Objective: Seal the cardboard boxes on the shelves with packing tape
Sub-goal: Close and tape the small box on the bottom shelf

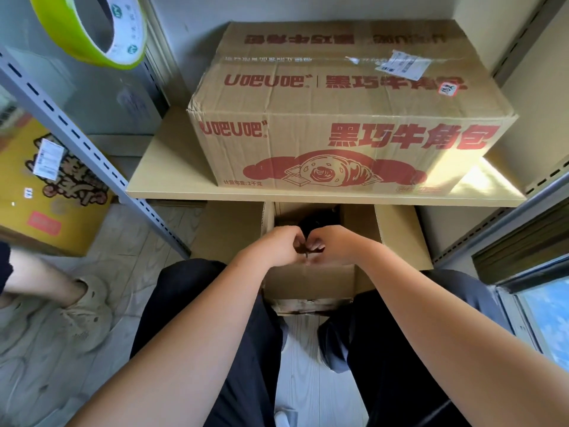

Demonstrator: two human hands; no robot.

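The open box [311, 282] sits below the shelf board [172, 183], between the person's knees. It is plain brown cardboard, its flaps standing up and out to both sides, its near wall creased and ragged along the bottom edge; something dark lies inside, too shadowed to identify. Over its near edge the left hand [274, 246] and right hand [334, 245] meet, fingers curled and fingertips together, pinching something small that cannot be made out. On the shelf board above stands a closed box [348, 118], brown with red lettering and a red croissant drawing, a torn label at its top seam. A roll of yellow-green tape [89, 29] hangs above and left of the shelf board. A yellow box [46, 192] sits left of it.
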